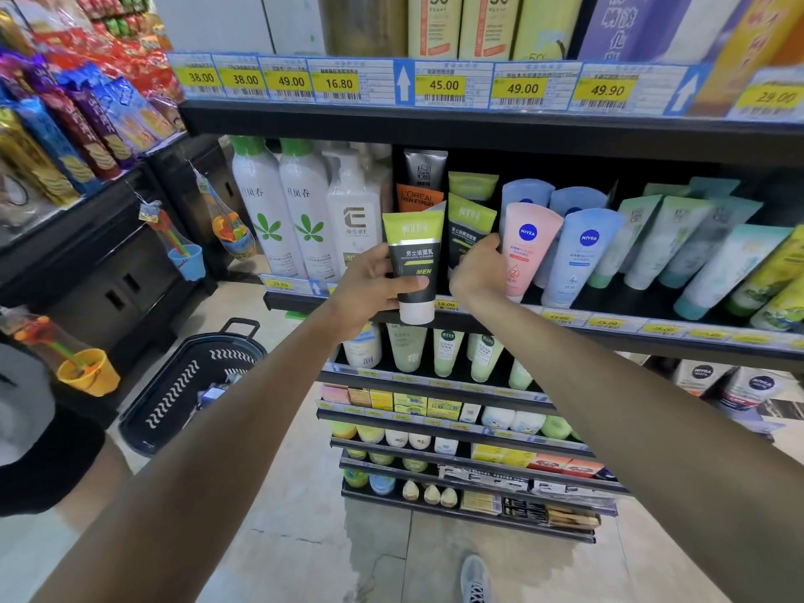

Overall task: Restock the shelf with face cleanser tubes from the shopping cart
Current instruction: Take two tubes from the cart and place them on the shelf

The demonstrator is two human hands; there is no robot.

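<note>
Nearest the camera, two bare forearms reach up and forward toward the shelf (478,317). The left hand (370,282) grips a green-and-black men's cleanser tube (413,263) around its lower body, thumb across the front, cap down and label outward, just in front of the shelf edge. That is likely so it can slide straight into the row facing the shopper. The right hand (478,272) is on the shelf, fingers curled against the matching tube (467,237) already standing there, just beside the pink Nivea tube (524,250). It appears to be steadying the tube or pushing it back to open a slot at the front. Whether the hand truly grips that tube or only presses it is hard to tell, since its fingertips are hidden behind the palm. Down on the floor at left sits the dark shopping basket (182,385). Its contents are mostly hidden by the left arm, so how many tubes remain cannot be told. Farther back, the L'Oreal tube (420,185) stands in shadow, and the tubes at far right are blurred and cut off by the frame.
</note>
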